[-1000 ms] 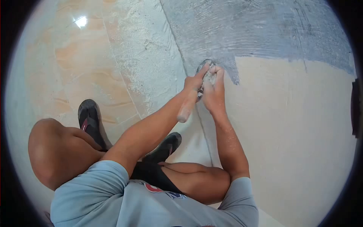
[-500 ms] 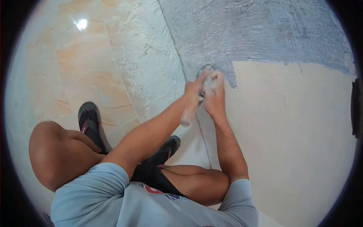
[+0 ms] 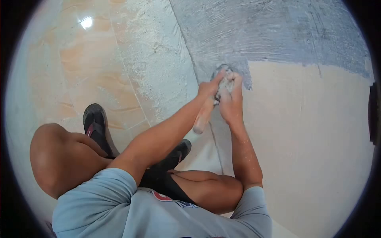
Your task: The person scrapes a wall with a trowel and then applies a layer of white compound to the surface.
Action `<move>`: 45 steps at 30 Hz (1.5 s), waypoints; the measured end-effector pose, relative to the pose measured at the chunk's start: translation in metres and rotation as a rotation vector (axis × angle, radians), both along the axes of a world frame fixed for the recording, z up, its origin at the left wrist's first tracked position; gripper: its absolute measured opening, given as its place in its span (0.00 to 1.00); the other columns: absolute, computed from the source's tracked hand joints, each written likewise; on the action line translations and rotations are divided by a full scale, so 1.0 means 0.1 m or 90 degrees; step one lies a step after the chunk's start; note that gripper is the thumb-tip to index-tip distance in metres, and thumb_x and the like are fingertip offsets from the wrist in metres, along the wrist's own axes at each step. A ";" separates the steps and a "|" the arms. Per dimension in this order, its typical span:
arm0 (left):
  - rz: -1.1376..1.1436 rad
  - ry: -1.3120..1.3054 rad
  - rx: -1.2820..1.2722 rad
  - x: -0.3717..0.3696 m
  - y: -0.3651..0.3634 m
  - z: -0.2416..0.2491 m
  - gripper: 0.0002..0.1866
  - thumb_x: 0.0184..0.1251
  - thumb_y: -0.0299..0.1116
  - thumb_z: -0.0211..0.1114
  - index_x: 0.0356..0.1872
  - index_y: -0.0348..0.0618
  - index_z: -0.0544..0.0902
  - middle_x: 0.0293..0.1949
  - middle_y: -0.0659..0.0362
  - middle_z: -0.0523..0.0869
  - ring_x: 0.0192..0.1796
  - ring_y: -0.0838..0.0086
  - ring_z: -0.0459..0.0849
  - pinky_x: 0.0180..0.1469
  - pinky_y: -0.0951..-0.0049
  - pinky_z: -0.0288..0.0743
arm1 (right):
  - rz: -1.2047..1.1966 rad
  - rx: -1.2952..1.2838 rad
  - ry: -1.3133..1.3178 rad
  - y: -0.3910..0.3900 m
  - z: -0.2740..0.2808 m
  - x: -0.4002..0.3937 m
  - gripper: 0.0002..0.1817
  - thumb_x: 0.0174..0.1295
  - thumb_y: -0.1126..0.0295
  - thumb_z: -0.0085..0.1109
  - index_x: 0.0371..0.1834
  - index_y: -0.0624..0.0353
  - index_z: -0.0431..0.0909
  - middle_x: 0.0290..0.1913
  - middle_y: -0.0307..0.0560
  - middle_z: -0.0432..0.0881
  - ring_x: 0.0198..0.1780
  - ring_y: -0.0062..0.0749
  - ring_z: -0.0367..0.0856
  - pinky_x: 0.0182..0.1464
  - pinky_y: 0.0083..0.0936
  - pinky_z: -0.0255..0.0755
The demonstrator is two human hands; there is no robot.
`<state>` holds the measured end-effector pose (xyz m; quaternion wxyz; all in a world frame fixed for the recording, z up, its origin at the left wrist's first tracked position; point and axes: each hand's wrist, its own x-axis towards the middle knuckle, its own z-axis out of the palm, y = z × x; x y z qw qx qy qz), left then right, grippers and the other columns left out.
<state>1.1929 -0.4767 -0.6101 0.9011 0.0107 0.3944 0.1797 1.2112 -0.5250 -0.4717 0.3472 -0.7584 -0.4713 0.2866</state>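
Observation:
Both hands are close together at the wall, gripping one dusty scraper (image 3: 203,119) with a rounded wooden handle. Its handle slants down toward my body, while the head is coated in pale powder and partly covered by fingers. My left hand (image 3: 211,85) is closed around its left side. On the other side, my right hand (image 3: 231,99) is curled with its fingers over the dusty head. The scraper's far end lies against the wall near the border between a rough grey area (image 3: 270,35) and smooth cream coating (image 3: 301,131). Its exact edge is hidden.
White flakes and powder (image 3: 154,59) cover a strip of floor along the wall's base. Glossy orange-and-white tiles (image 3: 91,75) lie to the left. My feet in dark sandals (image 3: 94,119) and my bent knees are below. A dark object (image 3: 373,113) shows at the right edge.
Both hands and the scraper have shifted slightly right in the view, still held together. The whole scene has also moved a little with the camera.

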 end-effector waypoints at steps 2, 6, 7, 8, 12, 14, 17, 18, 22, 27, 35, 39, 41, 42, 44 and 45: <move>0.003 0.054 0.046 0.07 0.02 -0.01 0.36 0.66 0.60 0.74 0.50 0.29 0.84 0.43 0.52 0.89 0.39 0.69 0.89 0.38 0.67 0.83 | 0.008 0.007 -0.023 0.03 0.00 0.01 0.16 0.63 0.79 0.47 0.55 0.57 0.66 0.48 0.47 0.71 0.48 0.30 0.74 0.51 0.27 0.74; 0.020 -0.033 -0.027 -0.09 0.12 0.08 0.32 0.68 0.58 0.73 0.49 0.33 0.84 0.43 0.54 0.88 0.38 0.70 0.88 0.41 0.64 0.85 | 0.045 0.043 -0.130 0.07 -0.17 0.06 0.17 0.64 0.76 0.45 0.57 0.58 0.65 0.48 0.54 0.73 0.49 0.42 0.77 0.53 0.35 0.74; 0.031 -0.054 -0.030 -0.02 0.10 -0.02 0.32 0.69 0.57 0.73 0.52 0.32 0.83 0.43 0.54 0.88 0.40 0.70 0.88 0.41 0.64 0.85 | 0.038 0.019 -0.102 0.09 -0.14 0.02 0.15 0.69 0.74 0.45 0.58 0.58 0.65 0.48 0.60 0.76 0.50 0.51 0.79 0.56 0.40 0.73; 0.032 -0.050 -0.027 -0.03 0.11 0.00 0.32 0.69 0.57 0.73 0.52 0.32 0.83 0.43 0.54 0.88 0.40 0.70 0.88 0.41 0.64 0.85 | 0.011 -0.030 -0.062 0.08 -0.03 -0.01 0.15 0.69 0.74 0.44 0.58 0.58 0.65 0.47 0.60 0.76 0.49 0.52 0.80 0.55 0.41 0.73; 0.058 -0.022 0.008 -0.03 0.11 0.13 0.34 0.69 0.56 0.74 0.53 0.28 0.83 0.45 0.52 0.89 0.42 0.70 0.88 0.40 0.66 0.83 | -0.012 -0.013 -0.038 0.03 0.07 -0.04 0.17 0.61 0.78 0.47 0.54 0.58 0.66 0.48 0.48 0.69 0.49 0.32 0.71 0.54 0.29 0.72; 0.057 -0.017 0.001 0.03 -0.01 0.12 0.34 0.69 0.55 0.75 0.53 0.27 0.83 0.46 0.52 0.89 0.42 0.70 0.88 0.40 0.66 0.83 | 0.028 0.025 -0.133 0.09 -0.08 -0.02 0.17 0.60 0.78 0.47 0.54 0.57 0.66 0.48 0.47 0.70 0.50 0.33 0.71 0.56 0.29 0.71; 0.035 0.034 0.061 0.06 -0.01 0.01 0.61 0.48 0.73 0.77 0.55 0.09 0.79 0.54 0.35 0.87 0.52 0.55 0.90 0.49 0.61 0.82 | 0.017 0.012 -0.049 -0.07 -0.04 0.05 0.18 0.60 0.79 0.46 0.54 0.57 0.66 0.49 0.47 0.70 0.52 0.33 0.71 0.57 0.30 0.71; 0.037 0.035 0.067 0.07 -0.01 0.02 0.61 0.48 0.73 0.77 0.55 0.09 0.79 0.54 0.35 0.87 0.52 0.55 0.90 0.49 0.61 0.82 | 0.007 0.023 -0.037 -0.10 0.01 0.05 0.18 0.60 0.79 0.46 0.54 0.57 0.66 0.49 0.48 0.71 0.52 0.33 0.71 0.57 0.30 0.71; -0.001 0.106 0.107 0.11 0.00 -0.06 0.63 0.45 0.76 0.76 0.54 0.08 0.79 0.53 0.34 0.87 0.55 0.54 0.89 0.54 0.63 0.81 | 0.004 -0.002 -0.076 0.04 -0.06 0.07 0.18 0.61 0.78 0.47 0.55 0.57 0.66 0.48 0.47 0.71 0.50 0.31 0.72 0.53 0.28 0.72; -0.011 0.146 0.112 -0.11 -0.02 0.34 0.54 0.51 0.70 0.77 0.49 0.12 0.82 0.46 0.38 0.89 0.45 0.61 0.90 0.45 0.62 0.82 | 0.011 0.017 -0.050 -0.04 0.03 0.04 0.20 0.59 0.78 0.47 0.56 0.57 0.67 0.47 0.48 0.70 0.51 0.33 0.71 0.54 0.28 0.71; -0.020 0.134 0.133 -0.10 -0.02 0.25 0.59 0.50 0.73 0.75 0.51 0.08 0.80 0.50 0.33 0.88 0.52 0.55 0.90 0.49 0.62 0.83 | 0.024 0.013 -0.075 0.01 -0.01 0.05 0.21 0.57 0.78 0.47 0.55 0.57 0.66 0.47 0.46 0.70 0.46 0.29 0.71 0.51 0.25 0.71; -0.034 0.183 0.205 -0.05 -0.04 0.28 0.60 0.48 0.74 0.75 0.51 0.08 0.80 0.51 0.33 0.87 0.52 0.55 0.89 0.49 0.61 0.82 | 0.009 -0.012 -0.071 -0.09 0.13 0.04 0.19 0.62 0.77 0.45 0.57 0.60 0.65 0.48 0.51 0.72 0.50 0.41 0.75 0.57 0.35 0.73; 0.025 0.145 0.180 0.19 -0.09 -0.14 0.58 0.48 0.74 0.75 0.47 0.10 0.83 0.45 0.35 0.89 0.47 0.56 0.91 0.45 0.61 0.83 | 0.055 0.066 -0.160 -0.06 -0.06 0.10 0.19 0.62 0.77 0.46 0.58 0.59 0.64 0.48 0.52 0.73 0.48 0.43 0.77 0.55 0.36 0.73; 0.012 0.140 0.157 0.08 0.00 -0.08 0.56 0.48 0.74 0.75 0.44 0.11 0.84 0.43 0.37 0.90 0.45 0.58 0.91 0.43 0.61 0.83 | 0.011 -0.003 -0.081 -0.02 -0.09 0.08 0.20 0.58 0.79 0.45 0.56 0.55 0.65 0.48 0.46 0.69 0.49 0.32 0.71 0.54 0.28 0.72; 0.037 0.115 0.136 -0.08 0.04 0.11 0.52 0.51 0.73 0.75 0.41 0.16 0.86 0.39 0.41 0.90 0.40 0.63 0.90 0.39 0.62 0.82 | -0.014 -0.015 -0.045 -0.04 -0.10 0.04 0.21 0.57 0.80 0.45 0.56 0.56 0.65 0.49 0.47 0.68 0.50 0.33 0.70 0.57 0.29 0.70; 0.029 0.113 0.145 -0.05 -0.02 0.09 0.52 0.51 0.73 0.75 0.41 0.16 0.86 0.39 0.41 0.90 0.40 0.63 0.90 0.39 0.62 0.82 | -0.019 -0.024 -0.009 -0.03 -0.08 0.04 0.21 0.57 0.80 0.46 0.56 0.56 0.65 0.49 0.47 0.68 0.52 0.34 0.70 0.61 0.29 0.69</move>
